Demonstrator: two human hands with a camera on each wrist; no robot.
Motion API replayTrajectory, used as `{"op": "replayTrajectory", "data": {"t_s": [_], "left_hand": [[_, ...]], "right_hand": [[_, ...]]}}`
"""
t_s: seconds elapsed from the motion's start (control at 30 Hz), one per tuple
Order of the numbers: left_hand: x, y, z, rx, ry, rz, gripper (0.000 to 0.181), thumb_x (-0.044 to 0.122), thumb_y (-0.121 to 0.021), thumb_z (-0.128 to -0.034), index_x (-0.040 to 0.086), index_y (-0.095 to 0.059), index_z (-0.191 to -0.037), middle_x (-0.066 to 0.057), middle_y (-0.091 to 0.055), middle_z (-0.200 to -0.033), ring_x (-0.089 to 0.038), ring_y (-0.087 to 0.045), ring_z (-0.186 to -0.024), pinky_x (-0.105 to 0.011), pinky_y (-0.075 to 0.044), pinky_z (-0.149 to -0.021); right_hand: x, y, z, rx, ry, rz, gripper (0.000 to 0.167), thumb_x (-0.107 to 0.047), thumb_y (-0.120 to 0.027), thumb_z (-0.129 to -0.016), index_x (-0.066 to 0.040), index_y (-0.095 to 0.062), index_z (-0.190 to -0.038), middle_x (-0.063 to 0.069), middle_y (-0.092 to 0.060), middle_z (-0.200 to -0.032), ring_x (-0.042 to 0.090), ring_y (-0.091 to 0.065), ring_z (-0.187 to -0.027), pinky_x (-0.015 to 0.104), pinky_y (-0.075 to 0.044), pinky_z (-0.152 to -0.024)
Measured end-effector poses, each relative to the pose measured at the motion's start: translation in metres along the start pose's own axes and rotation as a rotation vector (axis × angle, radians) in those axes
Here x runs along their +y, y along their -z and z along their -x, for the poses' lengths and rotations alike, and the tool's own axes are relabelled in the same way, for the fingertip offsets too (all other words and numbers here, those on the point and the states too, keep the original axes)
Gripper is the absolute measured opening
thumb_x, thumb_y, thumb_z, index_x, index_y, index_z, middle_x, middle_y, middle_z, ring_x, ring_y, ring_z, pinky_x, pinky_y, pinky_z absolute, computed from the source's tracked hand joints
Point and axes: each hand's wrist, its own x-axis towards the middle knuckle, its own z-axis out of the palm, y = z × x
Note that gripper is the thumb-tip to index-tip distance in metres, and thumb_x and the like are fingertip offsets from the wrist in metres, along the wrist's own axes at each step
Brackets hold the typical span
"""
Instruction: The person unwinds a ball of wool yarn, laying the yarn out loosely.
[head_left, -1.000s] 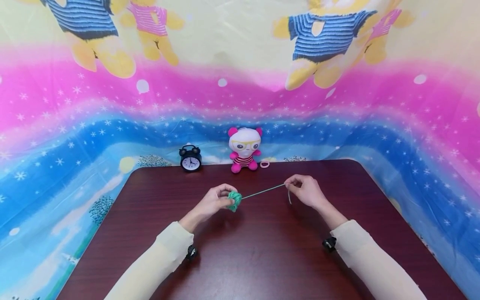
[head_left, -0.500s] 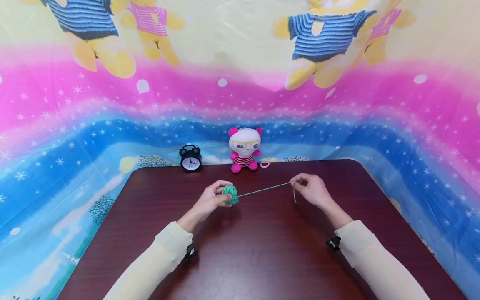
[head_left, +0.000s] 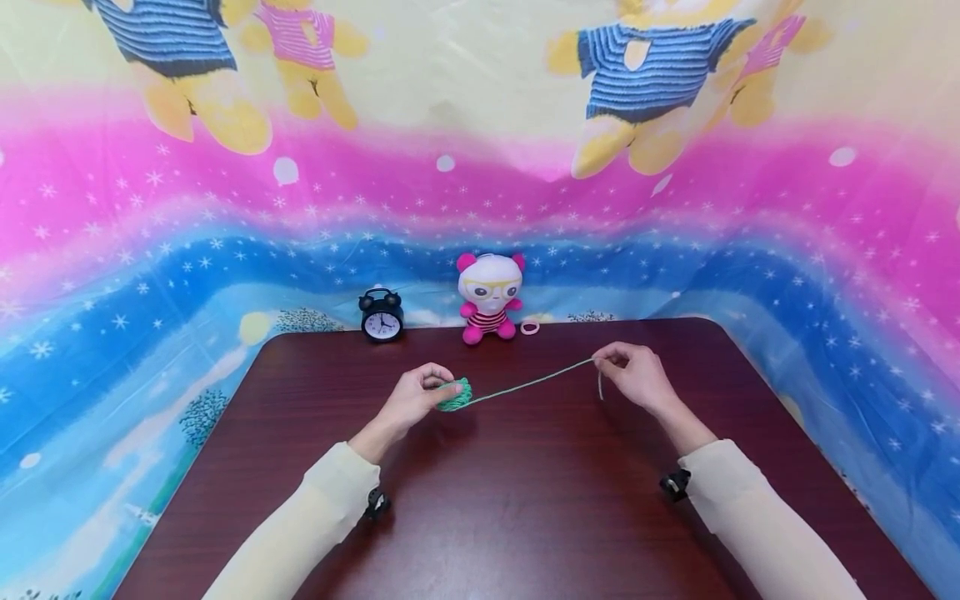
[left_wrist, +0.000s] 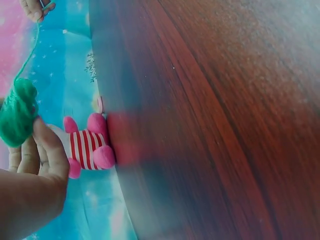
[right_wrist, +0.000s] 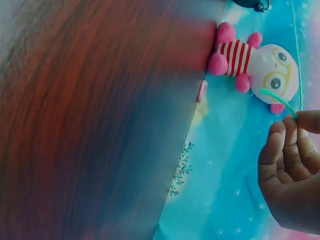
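Yarn ball (head_left: 461,397) just below centre of head frame, pinched in left hand (head_left: 411,402); strand (head_left: 525,386) rising, slightly slack, to right hand (head_left: 637,377), pinched there near free end.

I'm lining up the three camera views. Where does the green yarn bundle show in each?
Head: green yarn bundle just left of centre, below the middle, in the left hand.
Left wrist: at the left edge, about halfway down.
Right wrist: not in it; only its strand shows, at right.
Shared landmark: the plush toy.
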Motion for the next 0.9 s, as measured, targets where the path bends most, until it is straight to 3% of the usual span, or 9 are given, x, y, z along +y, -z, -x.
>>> {"op": "replayTrajectory", "data": {"t_s": [0.1,0.23,0.47,0.7,0.8,0.9], "left_hand": [[-0.004,0.004,-0.001,-0.018,0.011,0.008,0.042,0.029,-0.075,-0.09,0.006,-0.061,-0.123,-0.007,-0.074,-0.108,-0.013,-0.067,-0.086,-0.027,-0.056,-0.077],[-0.006,0.01,-0.001,-0.096,0.013,0.051,0.052,0.029,-0.076,-0.0893,0.007,-0.059,-0.134,-0.01,-0.071,-0.119,-0.014,-0.069,-0.094,-0.028,-0.058,-0.082],[-0.007,0.015,0.0,-0.214,0.015,-0.002,0.056,0.025,-0.076,-0.0892,0.008,-0.057,-0.139,-0.015,-0.066,-0.128,-0.016,-0.067,-0.104,-0.033,-0.059,-0.089],[-0.006,0.018,0.001,-0.189,0.05,-0.059,0.053,0.025,-0.078,-0.0877,0.011,-0.062,-0.136,-0.012,-0.066,-0.124,-0.019,-0.064,-0.102,-0.034,-0.059,-0.086],[-0.007,0.019,0.001,-0.182,0.054,-0.06,0.049,0.022,-0.078,-0.0872,0.006,-0.064,-0.132,-0.011,-0.067,-0.12,-0.017,-0.065,-0.099,-0.032,-0.059,-0.086],[-0.007,0.02,0.0,-0.177,0.047,-0.025,0.043,0.02,-0.076,-0.0897,0.002,-0.063,-0.126,-0.011,-0.069,-0.115,-0.016,-0.068,-0.094,-0.038,-0.059,-0.091]], "right_hand": [[0.002,0.004,0.0,0.015,-0.012,0.008,0.02,-0.029,-0.064,-0.098,-0.014,-0.074,-0.108,0.006,-0.073,-0.092,0.02,-0.062,-0.081,0.032,-0.049,-0.066],[0.006,0.01,0.0,0.043,-0.021,0.028,0.021,-0.028,-0.063,-0.098,-0.013,-0.074,-0.108,0.006,-0.073,-0.092,0.02,-0.062,-0.082,0.032,-0.048,-0.067],[0.012,0.019,0.0,0.082,-0.032,0.058,0.021,-0.029,-0.063,-0.098,-0.013,-0.074,-0.108,0.008,-0.074,-0.092,0.021,-0.063,-0.081,0.031,-0.048,-0.065],[0.019,0.029,0.001,0.099,-0.06,0.056,0.027,-0.032,-0.061,-0.099,-0.011,-0.073,-0.113,0.011,-0.074,-0.098,0.024,-0.066,-0.086,0.031,-0.048,-0.066],[0.022,0.032,0.001,0.11,-0.076,0.061,0.027,-0.033,-0.06,-0.1,-0.012,-0.072,-0.112,0.011,-0.074,-0.1,0.024,-0.065,-0.087,0.03,-0.048,-0.065],[0.025,0.035,0.0,0.119,-0.09,0.056,0.027,-0.034,-0.059,-0.1,-0.013,-0.072,-0.112,0.012,-0.074,-0.101,0.023,-0.066,-0.087,0.029,-0.049,-0.064]]}}
